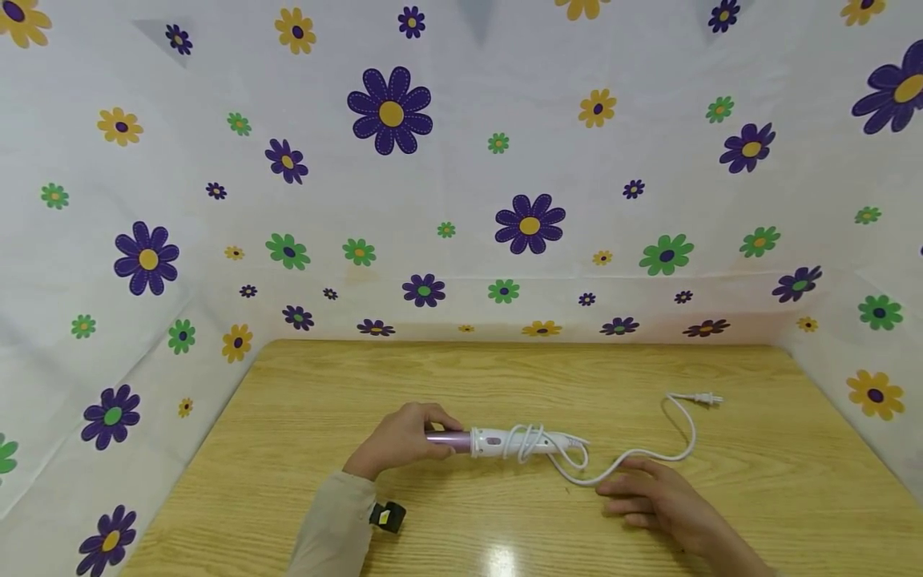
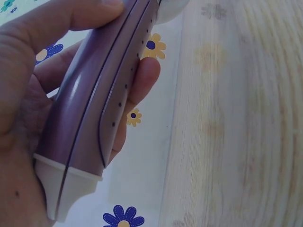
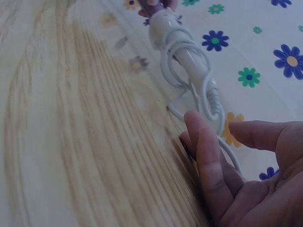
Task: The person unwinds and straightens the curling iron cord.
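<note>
A curling iron (image 1: 490, 442) with a white handle and a purple barrel lies across the middle of the table in the head view. My left hand (image 1: 407, 439) grips its barrel; in the left wrist view, thumb and fingers wrap the purple barrel (image 2: 90, 90), whose white tip points toward the palm. White cord (image 1: 530, 439) loops loosely around the handle and runs on to a two-prong plug (image 1: 705, 398) at right. Beside the cord, my right hand (image 1: 659, 498) has its fingers loosely extended. In the right wrist view, thumb and fingertips stand apart, with the cord (image 3: 231, 153) passing behind them.
The wooden table (image 1: 288, 417) meets a white flowered cloth (image 1: 461, 184) at its back and sides. A small black device (image 1: 389, 517) sits by the left sleeve (image 1: 335, 521).
</note>
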The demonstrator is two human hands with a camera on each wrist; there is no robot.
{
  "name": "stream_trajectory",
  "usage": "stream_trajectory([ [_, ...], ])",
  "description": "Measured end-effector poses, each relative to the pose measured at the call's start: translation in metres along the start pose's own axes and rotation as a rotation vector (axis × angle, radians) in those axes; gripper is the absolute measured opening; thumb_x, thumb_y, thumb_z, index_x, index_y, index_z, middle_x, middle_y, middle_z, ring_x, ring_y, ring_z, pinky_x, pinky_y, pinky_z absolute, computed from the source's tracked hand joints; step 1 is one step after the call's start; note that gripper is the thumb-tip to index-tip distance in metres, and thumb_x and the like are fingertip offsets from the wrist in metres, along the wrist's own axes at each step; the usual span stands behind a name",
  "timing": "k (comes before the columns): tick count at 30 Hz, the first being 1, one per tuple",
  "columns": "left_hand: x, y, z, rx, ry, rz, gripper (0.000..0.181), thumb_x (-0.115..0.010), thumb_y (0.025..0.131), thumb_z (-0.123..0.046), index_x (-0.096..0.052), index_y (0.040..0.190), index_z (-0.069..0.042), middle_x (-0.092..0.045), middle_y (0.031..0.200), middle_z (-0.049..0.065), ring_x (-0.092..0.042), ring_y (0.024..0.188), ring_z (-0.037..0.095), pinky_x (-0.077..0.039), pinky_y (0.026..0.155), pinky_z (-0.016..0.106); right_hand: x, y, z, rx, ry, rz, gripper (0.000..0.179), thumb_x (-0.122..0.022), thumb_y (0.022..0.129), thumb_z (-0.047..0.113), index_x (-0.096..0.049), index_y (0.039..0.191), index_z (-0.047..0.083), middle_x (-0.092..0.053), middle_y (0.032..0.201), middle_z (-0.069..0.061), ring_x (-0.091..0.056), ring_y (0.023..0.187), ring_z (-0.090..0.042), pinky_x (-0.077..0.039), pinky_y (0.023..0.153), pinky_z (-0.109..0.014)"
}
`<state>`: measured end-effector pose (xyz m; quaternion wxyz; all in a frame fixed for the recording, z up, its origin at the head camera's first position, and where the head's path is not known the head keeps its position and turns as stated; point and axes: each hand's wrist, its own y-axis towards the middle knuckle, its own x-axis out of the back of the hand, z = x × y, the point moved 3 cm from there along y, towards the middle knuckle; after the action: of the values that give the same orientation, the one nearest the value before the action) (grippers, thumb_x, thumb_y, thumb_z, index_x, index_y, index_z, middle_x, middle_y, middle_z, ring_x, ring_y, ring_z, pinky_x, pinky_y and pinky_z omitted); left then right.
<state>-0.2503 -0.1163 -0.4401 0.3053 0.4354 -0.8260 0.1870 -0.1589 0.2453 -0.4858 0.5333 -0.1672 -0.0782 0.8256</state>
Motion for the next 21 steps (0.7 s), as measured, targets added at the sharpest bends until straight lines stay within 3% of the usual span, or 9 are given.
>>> stream_trajectory([
  [4, -0.002, 0.001, 0.001, -0.007, -0.009, 0.012, 0.029, -0.076, 0.078, -0.017, -0.074, 0.107, -0.018, -0.068, 0.103, -0.002, -0.057, 0.079, 0.013, -0.048, 0.070, 0.029, -0.007, 0.008, 0.001, 0.003, -0.039, -0.058, 0.030, -0.050, 0.100, 0.020, -0.038, 0.120, 0.000, -0.074, 0.102, -0.001, -0.072, 0.086, -0.010, -0.057, 0.071, -0.024],
  [12, -0.006, 0.000, -0.001, -0.011, -0.068, 0.059, 0.027, -0.076, 0.078, -0.016, -0.074, 0.105, -0.019, -0.068, 0.106, 0.001, -0.058, 0.084, 0.016, -0.048, 0.074, 0.030, -0.008, 0.019, 0.003, 0.036, -0.016, -0.118, 0.030, -0.048, 0.100, 0.016, -0.034, 0.120, -0.002, -0.071, 0.096, 0.000, -0.072, 0.081, -0.010, -0.056, 0.069, -0.023],
  [21, -0.011, 0.003, 0.001, 0.007, -0.055, 0.073, 0.027, -0.076, 0.078, -0.015, -0.074, 0.105, -0.019, -0.068, 0.108, 0.002, -0.057, 0.084, 0.015, -0.049, 0.073, 0.029, -0.003, 0.027, 0.010, 0.052, -0.093, -0.326, 0.038, -0.048, 0.100, 0.013, -0.031, 0.127, -0.007, -0.072, 0.088, 0.001, -0.070, 0.079, -0.007, -0.055, 0.066, -0.020],
])
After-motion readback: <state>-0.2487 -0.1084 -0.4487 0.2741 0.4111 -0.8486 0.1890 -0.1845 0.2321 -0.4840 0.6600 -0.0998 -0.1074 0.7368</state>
